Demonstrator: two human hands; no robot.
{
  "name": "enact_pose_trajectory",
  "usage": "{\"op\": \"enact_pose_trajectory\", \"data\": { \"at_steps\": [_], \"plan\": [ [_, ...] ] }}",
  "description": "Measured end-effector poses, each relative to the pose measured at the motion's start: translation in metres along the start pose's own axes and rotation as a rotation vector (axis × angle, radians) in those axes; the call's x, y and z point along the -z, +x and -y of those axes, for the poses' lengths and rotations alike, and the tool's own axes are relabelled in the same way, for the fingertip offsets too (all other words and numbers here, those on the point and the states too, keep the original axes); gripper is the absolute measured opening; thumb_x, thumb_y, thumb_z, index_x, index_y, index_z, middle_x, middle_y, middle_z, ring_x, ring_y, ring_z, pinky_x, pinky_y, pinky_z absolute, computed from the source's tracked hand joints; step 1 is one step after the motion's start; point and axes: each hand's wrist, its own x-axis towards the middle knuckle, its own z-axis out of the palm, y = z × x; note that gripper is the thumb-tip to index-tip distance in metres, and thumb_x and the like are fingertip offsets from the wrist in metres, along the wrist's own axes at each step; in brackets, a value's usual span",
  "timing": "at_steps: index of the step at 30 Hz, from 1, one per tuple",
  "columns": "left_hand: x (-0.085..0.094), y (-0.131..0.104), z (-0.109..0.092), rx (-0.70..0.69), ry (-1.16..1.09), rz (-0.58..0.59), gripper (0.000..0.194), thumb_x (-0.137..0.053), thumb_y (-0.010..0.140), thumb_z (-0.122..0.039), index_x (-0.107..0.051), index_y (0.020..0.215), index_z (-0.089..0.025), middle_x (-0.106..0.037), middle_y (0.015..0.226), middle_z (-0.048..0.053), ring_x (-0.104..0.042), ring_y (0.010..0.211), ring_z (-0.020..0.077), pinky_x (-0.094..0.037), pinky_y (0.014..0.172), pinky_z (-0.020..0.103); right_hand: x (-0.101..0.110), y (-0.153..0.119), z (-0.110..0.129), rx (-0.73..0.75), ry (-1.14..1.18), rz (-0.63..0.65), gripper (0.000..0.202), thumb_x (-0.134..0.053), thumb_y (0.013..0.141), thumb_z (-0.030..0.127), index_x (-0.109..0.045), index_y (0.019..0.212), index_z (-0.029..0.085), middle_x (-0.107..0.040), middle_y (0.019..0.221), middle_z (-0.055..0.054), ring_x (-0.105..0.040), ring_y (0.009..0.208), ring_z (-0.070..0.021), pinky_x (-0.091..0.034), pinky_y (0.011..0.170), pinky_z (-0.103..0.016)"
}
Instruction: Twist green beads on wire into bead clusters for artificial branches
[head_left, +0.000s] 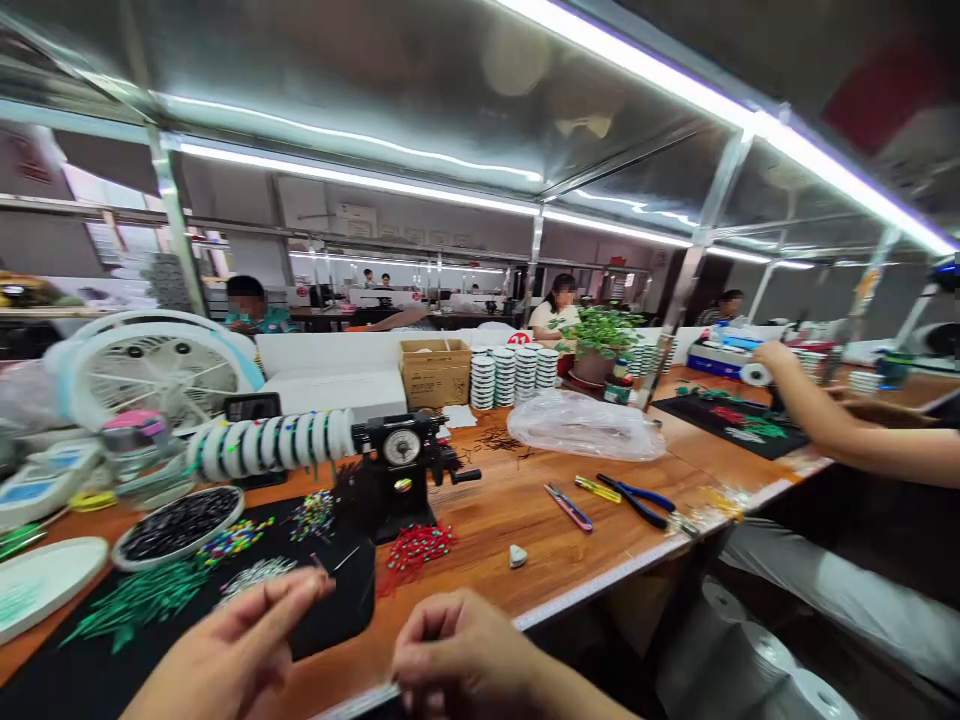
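My left hand (251,630) is raised over the front of the black mat (337,600), thumb and fingertips pinched on a small thin piece too blurred to name. To its right, my right hand (457,650) is closed in a pinch at the table's front edge; what its fingertips hold, if anything, is hidden. Green strips (139,600), silvery pieces (259,572) and colourful beads (311,512) lie on the mat. Red pieces (420,550) lie beside its right edge. Behind them stands a black winding machine (401,460) with a dial and a row of white spools (274,445).
Pliers (637,500), a yellow-handled tool (598,488), snips (568,508) and a small white piece (517,556) lie on the table. Further back are a plastic bag (585,425), a cardboard box (435,372) and spool stacks. A person's arm (840,420) reaches in at right.
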Motion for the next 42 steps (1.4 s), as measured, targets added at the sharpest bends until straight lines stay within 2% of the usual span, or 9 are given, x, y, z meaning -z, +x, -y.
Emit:
{"op": "enact_pose_trajectory", "data": {
  "at_steps": [4,7,10,15,22,31,35,37,42],
  "plan": [
    [0.022,0.035,-0.031,-0.177,0.555,0.004,0.041,-0.05,0.077,-0.05,-0.068,0.091,-0.015,-0.07,0.081,0.006,-0.058,0.064,0.019,-0.044,0.058,0.028,0.004,0.009,0.007,0.139,0.087,-0.059,0.03,-0.073,0.068,0.034,-0.052,0.075,0.014,-0.061,0.072,-0.001,-0.052,0.047,-0.0072,-0.037,0.032,-0.014],
    [0.02,0.065,-0.032,-0.273,0.816,0.058,0.026,-0.054,0.075,-0.032,-0.07,0.086,-0.015,-0.07,0.085,0.007,-0.062,0.082,0.0239,-0.043,0.072,0.03,0.01,0.019,-0.002,0.209,-0.056,-0.106,0.031,-0.069,0.072,0.039,-0.049,0.072,0.015,-0.053,0.056,0.005,-0.032,0.032,-0.0016,-0.028,0.029,-0.013],
    [0.006,0.087,-0.026,-0.27,0.902,0.074,0.019,-0.057,0.073,-0.027,-0.07,0.08,-0.015,-0.069,0.08,0.008,-0.062,0.084,0.0256,-0.041,0.074,0.032,0.014,0.024,-0.014,0.247,-0.269,-0.134,0.032,-0.068,0.073,0.041,-0.05,0.071,0.015,-0.049,0.054,0.005,-0.036,0.038,-0.003,-0.029,0.037,-0.015],
    [-0.021,0.109,-0.021,-0.188,0.991,0.102,0.019,-0.059,0.08,-0.032,-0.063,0.08,-0.014,-0.065,0.08,0.004,-0.061,0.078,0.0187,-0.045,0.076,0.037,0.018,0.023,-0.021,0.278,-0.409,-0.156,0.026,-0.064,0.076,0.037,-0.053,0.071,0.014,-0.048,0.059,0.003,-0.042,0.052,-0.0071,-0.035,0.051,-0.02],
    [-0.023,0.12,-0.022,-0.04,0.946,0.115,0.023,-0.057,0.083,-0.035,-0.061,0.082,-0.012,-0.063,0.081,0.001,-0.061,0.072,0.0157,-0.05,0.067,0.033,0.016,0.02,-0.018,0.304,-0.459,-0.155,0.025,-0.061,0.078,0.037,-0.051,0.07,0.015,-0.047,0.058,0.004,-0.041,0.052,-0.008,-0.032,0.051,-0.021],
    [-0.009,0.095,-0.03,-0.008,0.599,0.096,0.015,-0.06,0.078,-0.027,-0.059,0.073,-0.013,-0.057,0.062,-0.001,-0.057,0.064,0.0153,-0.04,0.052,0.024,0.015,0.018,-0.018,0.322,-0.438,-0.144,0.028,-0.062,0.077,0.04,-0.051,0.069,0.015,-0.046,0.059,0.004,-0.041,0.053,-0.008,-0.034,0.051,-0.021],
    [-0.002,0.055,-0.032,-0.017,0.334,0.152,0.02,-0.054,0.078,-0.035,-0.057,0.081,-0.016,-0.066,0.084,0.004,-0.063,0.082,0.0182,-0.039,0.05,0.021,0.014,0.017,-0.017,0.324,-0.463,-0.168,0.03,-0.064,0.075,0.042,-0.054,0.07,0.015,-0.047,0.057,0.004,-0.04,0.05,-0.0069,-0.032,0.049,-0.019],
    [-0.004,0.028,-0.028,0.002,0.173,0.211,0.022,-0.056,0.078,-0.038,-0.057,0.084,-0.017,-0.067,0.089,0.005,-0.063,0.08,0.0154,-0.04,0.052,0.019,0.009,0.015,-0.016,0.329,-0.438,-0.199,0.031,-0.065,0.074,0.044,-0.056,0.072,0.015,-0.051,0.061,0.003,-0.038,0.046,-0.0052,-0.031,0.045,-0.019],
    [-0.03,-0.03,-0.001,0.249,-0.352,0.424,0.031,-0.079,0.06,-0.038,-0.065,0.071,-0.013,-0.062,0.058,0.002,-0.049,0.048,0.0075,-0.035,0.043,0.017,-0.016,0.008,-0.016,0.423,-0.328,-0.218,0.036,-0.069,0.067,0.048,-0.061,0.066,0.013,-0.062,0.084,-0.006,-0.045,0.044,-0.0038,-0.036,0.044,-0.019]
  ]
}}
